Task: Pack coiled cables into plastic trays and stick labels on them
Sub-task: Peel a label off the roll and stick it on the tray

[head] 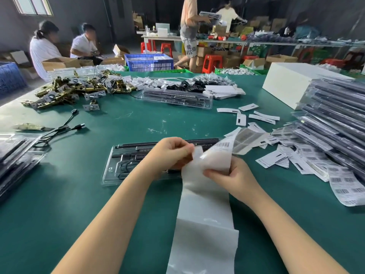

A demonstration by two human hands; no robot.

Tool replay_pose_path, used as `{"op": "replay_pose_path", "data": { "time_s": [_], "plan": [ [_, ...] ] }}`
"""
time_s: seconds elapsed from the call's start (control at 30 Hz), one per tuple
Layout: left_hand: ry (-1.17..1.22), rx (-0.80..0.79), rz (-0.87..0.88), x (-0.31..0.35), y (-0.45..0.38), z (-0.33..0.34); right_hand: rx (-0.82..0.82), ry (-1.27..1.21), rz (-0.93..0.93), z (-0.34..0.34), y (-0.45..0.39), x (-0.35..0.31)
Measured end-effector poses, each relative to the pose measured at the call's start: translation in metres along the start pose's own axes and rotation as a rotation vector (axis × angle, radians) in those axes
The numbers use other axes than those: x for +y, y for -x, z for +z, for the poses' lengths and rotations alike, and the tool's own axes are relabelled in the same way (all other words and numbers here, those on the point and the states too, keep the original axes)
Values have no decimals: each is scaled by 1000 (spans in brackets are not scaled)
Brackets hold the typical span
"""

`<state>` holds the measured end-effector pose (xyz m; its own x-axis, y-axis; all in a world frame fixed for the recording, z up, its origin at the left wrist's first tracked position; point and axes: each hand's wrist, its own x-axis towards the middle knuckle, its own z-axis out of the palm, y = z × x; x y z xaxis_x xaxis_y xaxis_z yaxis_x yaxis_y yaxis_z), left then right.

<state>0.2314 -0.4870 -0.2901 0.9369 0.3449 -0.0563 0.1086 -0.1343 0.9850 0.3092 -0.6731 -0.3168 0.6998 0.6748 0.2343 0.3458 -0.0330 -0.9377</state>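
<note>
A clear plastic tray (118,165) holding black coiled cable lies on the green table in front of me. Over its right end I hold a long white label backing strip (205,204) that runs down toward me. My left hand (171,153) pinches the strip's upper left edge, where a label seems to lift. My right hand (235,178) grips the strip's right side from below. Barcode labels (224,144) show on the strip's far end, which bends away to the right.
Stacks of packed trays stand at the right (335,123) and left edge (15,155). Another tray (177,97) lies farther back. Loose labels (276,155) litter the right side. A loose black cable (59,129), brass hardware (65,89) and a white box (288,84) sit beyond. People work behind.
</note>
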Motion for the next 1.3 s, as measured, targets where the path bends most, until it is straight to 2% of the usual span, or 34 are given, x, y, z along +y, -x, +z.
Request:
{"op": "replay_pose_path", "data": {
  "time_s": [0.13,0.2,0.27,0.3,0.37,0.47,0.53,0.57,0.6,0.63,0.7,0.73,0.8,0.93,1.07,1.2,1.3],
  "plan": [
    [490,477,-98,2,-7,-18,137,-255,216,-26,-12,-8],
    [686,673,-53,2,-7,-29,123,-151,265,-60,-22,-16],
    [698,775,16,1,-6,-38,37,137,323,-105,-30,-23],
    [660,800,45,-1,-6,-43,6,345,365,-129,-33,-24],
    [513,826,80,-4,-5,-52,46,758,471,-176,-37,-23],
    [74,846,90,-15,-3,-62,170,1139,606,-221,-38,-21],
    [-237,822,60,-26,3,-67,275,1467,539,-226,-38,-14],
    [-370,797,38,-32,6,-68,275,1551,490,-220,-38,-11],
    [-482,768,27,-39,10,-68,185,1552,499,-211,-37,-8],
    [-575,743,29,-45,12,-67,27,1483,554,-200,-34,-1],
    [-700,735,40,-54,16,-62,-303,1258,752,-174,-24,18],
    [-728,745,31,-56,15,-59,-357,1181,815,-161,-17,28],
    [-713,780,6,-54,11,-51,-245,1171,837,-142,-8,45],
    [-633,802,-14,-47,-2,-36,160,1139,862,-129,-19,52],
    [-560,779,44,-49,-4,-39,545,1184,711,-124,-37,43],
    [-466,775,55,-54,-2,-46,657,1060,576,-99,-57,19],
    [-461,813,-14,-52,-6,-44,595,1047,249,-60,-60,-5]
  ]
}}
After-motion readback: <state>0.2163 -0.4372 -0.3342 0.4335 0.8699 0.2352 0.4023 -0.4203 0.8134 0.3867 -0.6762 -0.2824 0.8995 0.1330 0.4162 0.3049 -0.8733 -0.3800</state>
